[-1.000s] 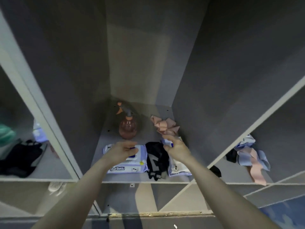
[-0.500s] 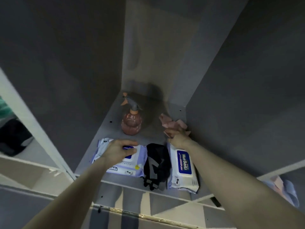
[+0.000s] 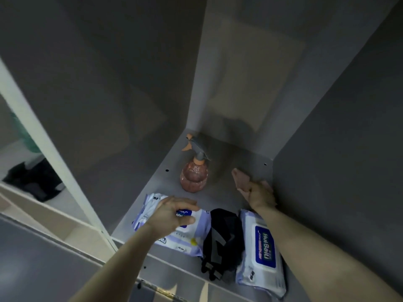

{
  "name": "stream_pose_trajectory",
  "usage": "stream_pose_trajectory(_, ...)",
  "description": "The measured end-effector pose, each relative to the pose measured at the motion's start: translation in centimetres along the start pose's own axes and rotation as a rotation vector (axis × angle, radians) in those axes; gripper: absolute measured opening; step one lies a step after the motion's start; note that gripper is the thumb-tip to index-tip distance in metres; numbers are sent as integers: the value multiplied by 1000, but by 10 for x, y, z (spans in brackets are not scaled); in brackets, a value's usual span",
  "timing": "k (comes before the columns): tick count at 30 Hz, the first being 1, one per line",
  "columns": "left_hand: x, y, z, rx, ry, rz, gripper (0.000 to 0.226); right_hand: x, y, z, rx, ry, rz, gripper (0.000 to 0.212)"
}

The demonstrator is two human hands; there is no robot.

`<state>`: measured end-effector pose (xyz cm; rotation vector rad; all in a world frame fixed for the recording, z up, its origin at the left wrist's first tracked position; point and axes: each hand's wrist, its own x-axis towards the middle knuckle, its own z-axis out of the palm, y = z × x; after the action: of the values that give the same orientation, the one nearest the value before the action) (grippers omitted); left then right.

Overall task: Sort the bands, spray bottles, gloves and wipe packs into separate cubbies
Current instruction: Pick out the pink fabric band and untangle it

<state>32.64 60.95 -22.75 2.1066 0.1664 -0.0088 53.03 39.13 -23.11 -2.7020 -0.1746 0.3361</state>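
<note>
- Our right hand (image 3: 260, 196) grips the pink band (image 3: 239, 179) at the far right of the cubby floor (image 3: 226, 162).
- Our left hand (image 3: 172, 212) rests with relaxed fingers on the left wipe pack (image 3: 196, 243), holding nothing.
- 1 black glove (image 3: 222, 236) lies between the 2 packs; the right wipe pack (image 3: 261, 258) is near the right wall.
- The pink spray bottle (image 3: 193, 176) stands upright, far.

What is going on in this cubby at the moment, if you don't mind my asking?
A person is sorting a mixed cubby. The right hand grips the pink band at the back right, by the wall. The left hand rests on the left wipe pack, fingers spread. A black glove lies between that pack and a second wipe pack at the front right. A pink spray bottle stands upright behind them. Nothing has left the cubby yet.
</note>
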Motion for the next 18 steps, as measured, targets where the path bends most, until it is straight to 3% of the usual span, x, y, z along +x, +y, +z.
stream_pose_trajectory(3, 5, -1, -1, -21, -14, -17, 25, -30, -27, -34, 207, 216, 163, 29)
stream_pose_trajectory(5, 5, 0, -3, -92, -35, -57, 29, -51, -43, -57, 531, 345, 190, 8)
stream_pose_trajectory(8, 4, 12, -3, -159, -80, -166, 32, -67, -66, -84, 821, 464, 189, 12)
stream_pose_trajectory(10, 4, 35, -5, -216, -62, -175, 27, -83, -84, -99, 1012, 541, 104, 26)
stream_pose_trajectory(12, 1, 71, -10, -330, 60, -81, 28, -103, -98, -115, 1165, 521, 17, 34)
stream_pose_trajectory(15, -18, 134, -18, -406, 227, 154, 55, -151, -114, -139, 1168, 300, -116, 35)
stream_pose_trajectory(18, -56, 186, -27, -581, 45, 328, 67, -206, -122, -151, 1152, 60, -244, 24)
